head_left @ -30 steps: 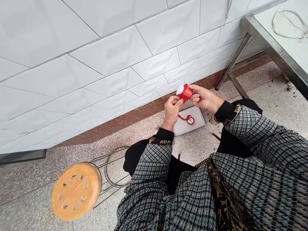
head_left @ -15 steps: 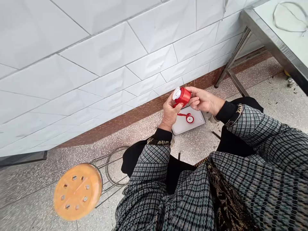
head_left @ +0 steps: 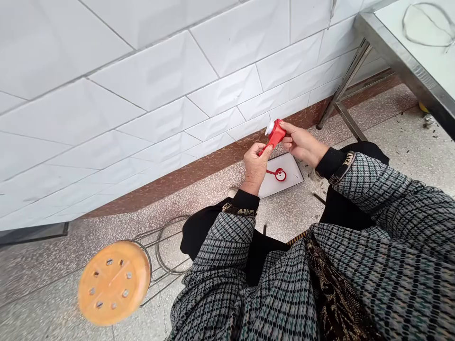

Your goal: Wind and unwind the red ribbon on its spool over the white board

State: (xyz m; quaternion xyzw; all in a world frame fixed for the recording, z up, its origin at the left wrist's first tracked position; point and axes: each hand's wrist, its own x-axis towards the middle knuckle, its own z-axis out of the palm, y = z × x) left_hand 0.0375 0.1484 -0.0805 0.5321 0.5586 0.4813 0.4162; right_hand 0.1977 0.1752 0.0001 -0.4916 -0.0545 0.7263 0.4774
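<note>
A spool of red ribbon (head_left: 276, 132) with a white end flange is held up between my two hands, above the floor near the wall. My right hand (head_left: 302, 143) grips the spool from its right side, fingers curled round it. With thumb and fingers closed, my left hand (head_left: 256, 163) pinches a flat stretch of the red ribbon that runs down from the spool. Below them, a white rectangular board or box lid (head_left: 284, 188) lies on the floor. A narrower red ribbon roll (head_left: 280, 169) with a loose tail rests on it.
An orange round stool seat (head_left: 113, 284) with wire legs lies tipped over at lower left. A metal-framed table (head_left: 394, 42) stands at upper right, with a loop of wire (head_left: 408, 31) on top. White tiled wall (head_left: 149, 85) rises ahead. Dark scraps dot the speckled floor.
The spool has turned and moved slightly up and right. My left hand has shifted from around the spool to its ribbon, while the right has closed more fully on the spool.
</note>
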